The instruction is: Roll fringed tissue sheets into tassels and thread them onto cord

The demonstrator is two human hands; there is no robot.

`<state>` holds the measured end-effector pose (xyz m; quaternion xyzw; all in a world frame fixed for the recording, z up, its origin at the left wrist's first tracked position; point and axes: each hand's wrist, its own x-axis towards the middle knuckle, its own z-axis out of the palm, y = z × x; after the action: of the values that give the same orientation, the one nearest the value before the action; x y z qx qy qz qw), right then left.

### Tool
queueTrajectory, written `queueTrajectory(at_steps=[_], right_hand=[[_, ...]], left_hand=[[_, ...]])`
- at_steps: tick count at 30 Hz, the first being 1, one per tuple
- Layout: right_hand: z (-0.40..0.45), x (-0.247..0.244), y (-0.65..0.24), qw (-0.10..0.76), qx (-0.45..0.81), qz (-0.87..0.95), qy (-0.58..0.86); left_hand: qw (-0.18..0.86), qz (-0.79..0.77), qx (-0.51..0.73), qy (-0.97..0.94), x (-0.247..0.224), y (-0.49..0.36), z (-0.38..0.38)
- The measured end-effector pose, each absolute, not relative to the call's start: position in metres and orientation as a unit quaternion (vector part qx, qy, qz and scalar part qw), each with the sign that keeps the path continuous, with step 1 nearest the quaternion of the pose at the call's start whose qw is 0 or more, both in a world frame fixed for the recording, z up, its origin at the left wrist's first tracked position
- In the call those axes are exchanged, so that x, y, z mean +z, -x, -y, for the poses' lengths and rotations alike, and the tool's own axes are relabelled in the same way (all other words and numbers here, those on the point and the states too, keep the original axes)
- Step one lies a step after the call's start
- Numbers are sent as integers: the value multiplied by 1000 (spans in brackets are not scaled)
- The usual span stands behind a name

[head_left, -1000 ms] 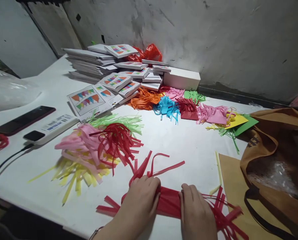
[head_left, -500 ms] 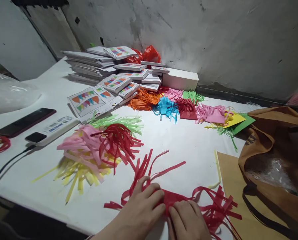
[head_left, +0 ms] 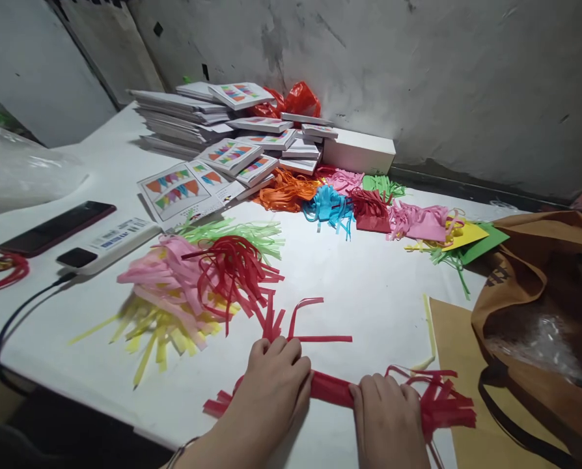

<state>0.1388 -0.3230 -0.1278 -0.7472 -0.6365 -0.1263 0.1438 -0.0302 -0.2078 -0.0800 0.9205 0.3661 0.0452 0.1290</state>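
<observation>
A red tissue-paper tassel [head_left: 333,389] lies across the front of the table, its plain middle folded into a narrow band. My left hand [head_left: 276,384] is closed over the band's left part, fingertips curled down onto it. Gripping the right part is my right hand [head_left: 386,413], thumb toward the middle. Cut red strips fan out beyond both hands. Left of them rests a loose pile of fringed paper: a red tassel [head_left: 235,273], pink strips [head_left: 174,267], yellow strips [head_left: 159,326] and pale green strips [head_left: 256,233].
Picture-printed packets [head_left: 232,156] are stacked at the back, beside a white box [head_left: 359,150]. Bundled coloured tassels [head_left: 330,207] line the table before them. A phone [head_left: 59,228] and a cabled white device [head_left: 108,244] lie left. A brown bag [head_left: 510,260] stands right, by tan paper [head_left: 459,345].
My hands have moved apart, my right hand shifting rightward. The red paper's middle, wider before, is now a narrower, straighter band between them. The view has shifted slightly.
</observation>
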Motion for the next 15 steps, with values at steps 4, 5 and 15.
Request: queueTrajectory(at_steps=[4, 5, 15], right_hand=[[317, -117, -141, 117, -131, 623, 762], [316, -114, -141, 135, -149, 622, 757], [312, -121, -120, 288, -136, 723, 613]], left_hand=[[96, -366, 12, -926, -79, 22, 203], [95, -363, 8, -927, -80, 22, 202], [159, -287, 157, -931, -89, 37, 203]])
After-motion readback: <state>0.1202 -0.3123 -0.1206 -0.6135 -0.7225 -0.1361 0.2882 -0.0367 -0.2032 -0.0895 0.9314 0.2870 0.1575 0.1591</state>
